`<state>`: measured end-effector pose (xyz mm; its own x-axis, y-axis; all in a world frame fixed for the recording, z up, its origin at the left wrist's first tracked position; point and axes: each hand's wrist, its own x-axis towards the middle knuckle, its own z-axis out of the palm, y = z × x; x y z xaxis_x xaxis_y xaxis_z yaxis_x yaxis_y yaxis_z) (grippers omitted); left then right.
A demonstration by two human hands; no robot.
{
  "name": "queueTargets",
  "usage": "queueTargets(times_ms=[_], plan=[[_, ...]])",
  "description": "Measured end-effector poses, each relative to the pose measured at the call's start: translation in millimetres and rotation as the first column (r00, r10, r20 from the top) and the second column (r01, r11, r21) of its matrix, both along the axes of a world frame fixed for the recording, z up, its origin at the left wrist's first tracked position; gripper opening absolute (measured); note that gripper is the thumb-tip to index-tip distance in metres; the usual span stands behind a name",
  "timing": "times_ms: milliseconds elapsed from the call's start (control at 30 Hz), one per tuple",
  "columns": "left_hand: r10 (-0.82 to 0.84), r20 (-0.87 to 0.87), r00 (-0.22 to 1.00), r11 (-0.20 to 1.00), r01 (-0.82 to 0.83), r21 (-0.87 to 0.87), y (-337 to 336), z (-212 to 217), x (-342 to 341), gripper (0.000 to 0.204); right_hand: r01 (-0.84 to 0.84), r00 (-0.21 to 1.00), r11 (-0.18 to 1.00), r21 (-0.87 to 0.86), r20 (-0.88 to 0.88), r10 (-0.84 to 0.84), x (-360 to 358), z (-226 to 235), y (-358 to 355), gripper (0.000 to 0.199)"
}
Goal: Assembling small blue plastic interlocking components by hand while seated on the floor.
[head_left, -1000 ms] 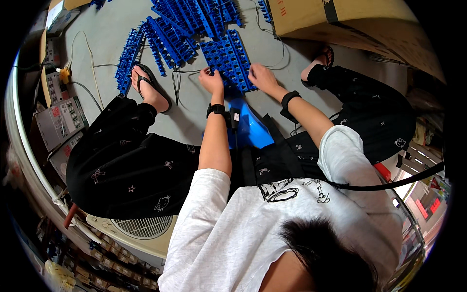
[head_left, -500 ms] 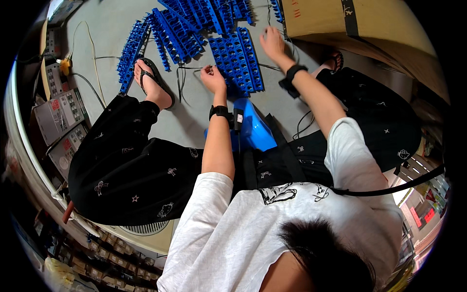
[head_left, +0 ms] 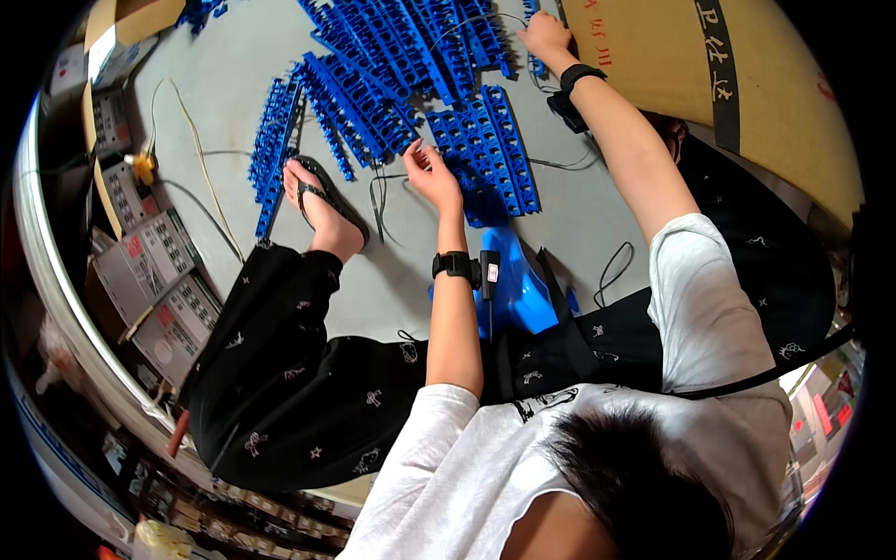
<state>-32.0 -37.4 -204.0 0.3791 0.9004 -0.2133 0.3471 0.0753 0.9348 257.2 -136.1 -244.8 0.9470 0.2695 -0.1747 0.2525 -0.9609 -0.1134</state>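
Blue perforated plastic strips lie on the grey floor, with a fanned pile of blue strips (head_left: 373, 56) at the top. Nearer to me is a flat group of blue strips (head_left: 481, 154). Beside its left edge, my left hand (head_left: 433, 177) hovers palm inward, fingers loosely curled and apart, with nothing visible in them. Beyond, at the carton's edge, my right hand (head_left: 547, 39) closes on a thin dark wire (head_left: 476, 17) that arcs leftward over the pile. A narrow blue strip (head_left: 536, 63) lies beneath that hand. Its fingertips are partly hidden.
A large brown carton (head_left: 644, 65) stands at the upper right. My sandalled foot (head_left: 327, 210) rests left of the strips. A blue plastic scoop-like piece (head_left: 518, 289) sits between my legs. Grey boxes (head_left: 145, 266) line the left side; loose cables (head_left: 378, 201) cross the floor.
My right hand has moved farther away along the carton's edge, and the wire now arcs from it over the pile. The left hand's fingers have loosened. The whole view has shifted.
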Motion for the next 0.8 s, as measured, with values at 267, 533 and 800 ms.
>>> queueTargets(times_ms=[267,533,800], plan=[[-0.050,0.163,0.985,0.989,0.071,-0.128,22.3,21.7,9.2,0.020,0.327,0.933,0.819,0.471,-0.021,-0.360,-50.7,79.9,42.6,0.060],[-0.088,0.244,0.966,0.963,0.146,-0.227,14.4,32.3,28.2,0.020,0.380,0.925,0.797,0.469,-0.197,-0.325,-43.8,96.1,9.8,0.083],[-0.116,0.283,0.952,0.928,0.206,-0.311,1.6,44.5,38.0,0.023,-0.180,0.977,0.979,0.100,-0.099,0.190,-14.9,106.6,-21.0,0.066]])
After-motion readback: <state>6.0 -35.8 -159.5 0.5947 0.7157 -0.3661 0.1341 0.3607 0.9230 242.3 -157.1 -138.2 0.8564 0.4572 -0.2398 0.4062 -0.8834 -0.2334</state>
